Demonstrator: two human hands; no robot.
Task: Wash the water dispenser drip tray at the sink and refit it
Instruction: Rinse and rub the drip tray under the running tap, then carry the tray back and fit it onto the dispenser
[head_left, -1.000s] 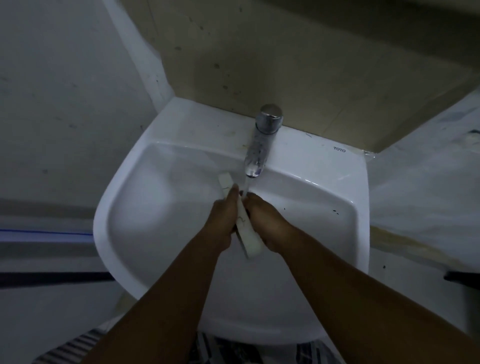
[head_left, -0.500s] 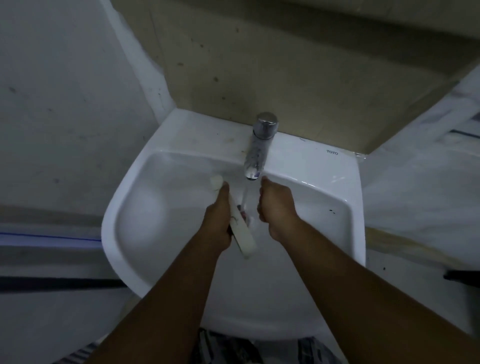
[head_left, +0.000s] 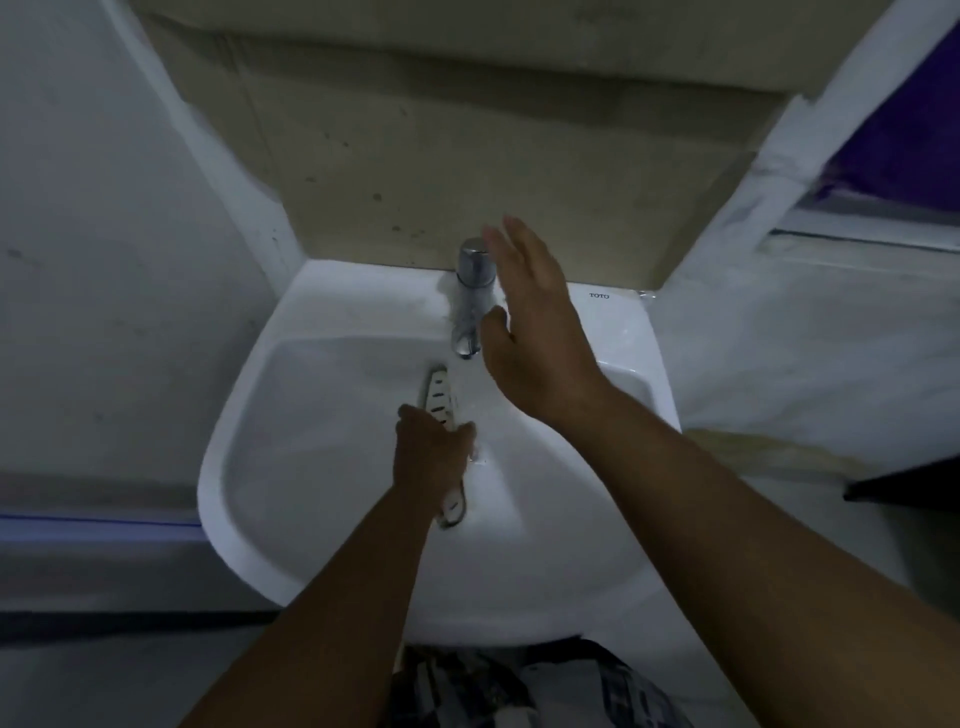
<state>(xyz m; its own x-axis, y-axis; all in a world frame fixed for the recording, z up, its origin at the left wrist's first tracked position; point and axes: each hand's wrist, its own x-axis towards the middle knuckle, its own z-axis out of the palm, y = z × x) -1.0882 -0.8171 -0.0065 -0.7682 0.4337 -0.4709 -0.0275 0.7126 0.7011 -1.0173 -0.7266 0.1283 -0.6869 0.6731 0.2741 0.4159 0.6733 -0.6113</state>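
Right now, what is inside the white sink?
Inside the sink, the left hand grips the slotted drip tray. The hand covers the tray's middle, and the drain cannot be seen.

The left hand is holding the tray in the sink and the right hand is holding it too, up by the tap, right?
Not quite. The left hand does hold the drip tray over the sink, but the right hand isn't holding it. The head view shows it open and empty, up beside the tap.
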